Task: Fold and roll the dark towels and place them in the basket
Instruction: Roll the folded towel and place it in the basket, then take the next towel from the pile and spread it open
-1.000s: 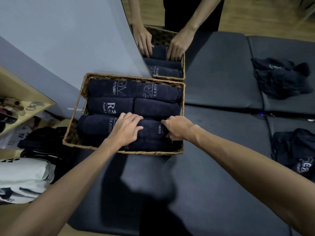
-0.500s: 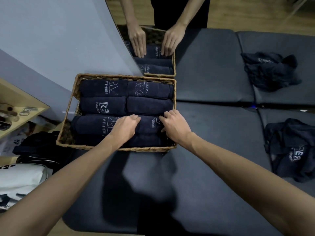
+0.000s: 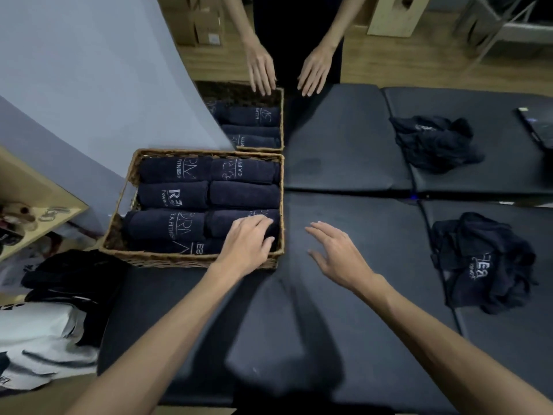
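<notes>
A wicker basket (image 3: 119, 211) stands at the left of the dark padded table (image 3: 344, 295), against a mirror. Several rolled dark towels (image 3: 209, 194) with white logos fill it in rows. My left hand (image 3: 245, 245) rests with relaxed fingers on the front right roll, over the basket's near rim. My right hand (image 3: 338, 256) hovers open above the table just right of the basket, holding nothing. A crumpled dark towel (image 3: 481, 262) lies loose at the right of the table.
The mirror (image 3: 344, 139) behind the table reflects the basket, my hands and the loose towel. A wooden shelf (image 3: 36, 211) with small items stands at the left. Black and white bags (image 3: 51, 310) lie on the floor below it.
My right hand has left the basket and moved right over the table, fingers spread. My left hand has slid right along the front rolls. The view has tilted up.
</notes>
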